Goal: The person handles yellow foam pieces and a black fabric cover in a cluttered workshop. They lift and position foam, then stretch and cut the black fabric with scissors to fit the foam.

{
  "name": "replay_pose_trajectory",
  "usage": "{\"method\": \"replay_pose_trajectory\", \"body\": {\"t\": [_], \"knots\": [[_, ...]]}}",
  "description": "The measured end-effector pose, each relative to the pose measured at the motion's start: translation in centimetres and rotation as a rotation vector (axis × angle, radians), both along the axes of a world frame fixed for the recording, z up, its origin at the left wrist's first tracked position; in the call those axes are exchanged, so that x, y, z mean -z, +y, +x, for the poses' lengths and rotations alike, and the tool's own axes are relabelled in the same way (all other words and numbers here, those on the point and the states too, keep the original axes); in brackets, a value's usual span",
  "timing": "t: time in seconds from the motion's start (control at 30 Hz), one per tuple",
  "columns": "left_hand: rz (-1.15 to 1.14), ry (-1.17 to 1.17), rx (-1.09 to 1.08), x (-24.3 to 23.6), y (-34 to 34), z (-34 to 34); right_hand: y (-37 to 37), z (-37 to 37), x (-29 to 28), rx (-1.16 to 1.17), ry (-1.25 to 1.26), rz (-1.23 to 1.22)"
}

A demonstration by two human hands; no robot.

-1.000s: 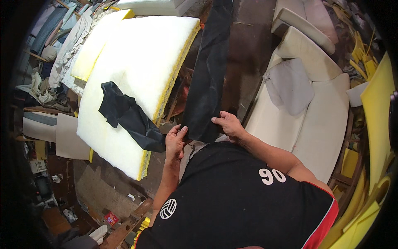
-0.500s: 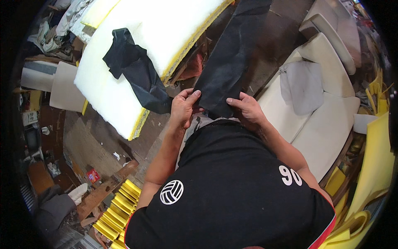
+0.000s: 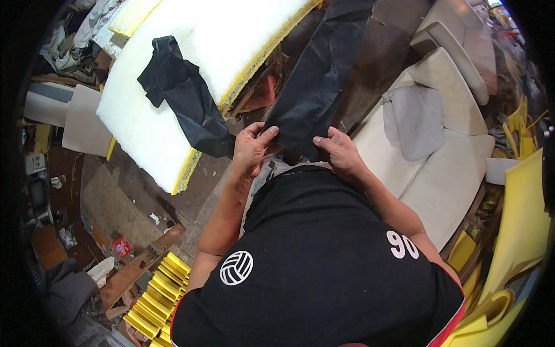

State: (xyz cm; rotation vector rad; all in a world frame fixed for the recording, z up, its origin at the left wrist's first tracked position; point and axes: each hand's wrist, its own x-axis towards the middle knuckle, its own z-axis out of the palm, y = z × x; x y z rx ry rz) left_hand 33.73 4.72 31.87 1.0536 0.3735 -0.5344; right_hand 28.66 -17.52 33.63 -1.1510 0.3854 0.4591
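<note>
In the head view, both hands meet at the near end of a long black cloth (image 3: pixel 315 87) that runs away from the person across a dark wooden table (image 3: pixel 378 55). The left hand (image 3: pixel 252 147) pinches the cloth's near left corner, thumb on top and fingers curled under, clamped on the fabric. The right hand (image 3: pixel 340 151) grips the near right corner the same way, its fingers closed on the edge. The cloth hangs slightly between the two hands, just above the person's waist, and its far end passes out of sight at the top of the view. Left of the cloth lies a thick white foam slab (image 3: pixel 173 98) with yellow edging, tilted across the bench. A second, crumpled black cloth (image 3: pixel 185 98) is draped over that slab, well apart from the held cloth, its lower end hanging off the slab's near edge. Right of the held cloth sit pale cushions (image 3: pixel 439 139), one bearing a grey patch. Far right of the cloth stand yellow foam sheets (image 3: pixel 523 220). Below and left of the cloth, yellow strips (image 3: pixel 156 301) are stacked on the floor.
</note>
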Motion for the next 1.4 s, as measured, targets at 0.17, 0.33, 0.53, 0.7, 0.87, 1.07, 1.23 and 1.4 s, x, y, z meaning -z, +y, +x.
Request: {"method": "replay_pose_trajectory", "body": {"t": [0.17, 0.33, 0.53, 0.7, 0.87, 1.07, 1.23, 1.4], "knots": [[0.082, -0.051, -0.025, -0.1, -0.4, 0.0, 0.4, -0.2, -0.8, 0.018, -0.015, 0.002], [0.1, -0.041, -0.035, -0.5, -0.2, 0.3, -0.2, -0.3, -1.1, -0.07, -0.004, -0.083], [0.092, -0.024, -0.075, -0.6, 0.4, 0.5, 0.4, -0.1, -0.4, -0.046, -0.001, -0.152], [0.182, -0.126, -0.047, -1.8, 0.3, -0.1, -0.4, 0.0, 3.3, -0.156, -0.051, -0.297], [0.07, -0.295, -0.162, -1.5, -0.8, -1.9, 0.3, 0.9, 3.0, -0.224, -0.027, -0.406], [0.673, -0.66, 0.005, -2.7, 0.1, -2.9, 0.5, 1.3, 1.8, -0.049, -0.122, -0.633], [0.923, -1.101, 0.073, -3.5, -0.1, -3.2, 2.2, 2.6, -2.4, -0.263, -0.162, -0.594], [1.047, -1.247, 0.316, -2.8, 0.1, -3.3, 3.9, 3.6, 0.5, -0.293, -0.078, -0.647]]}}
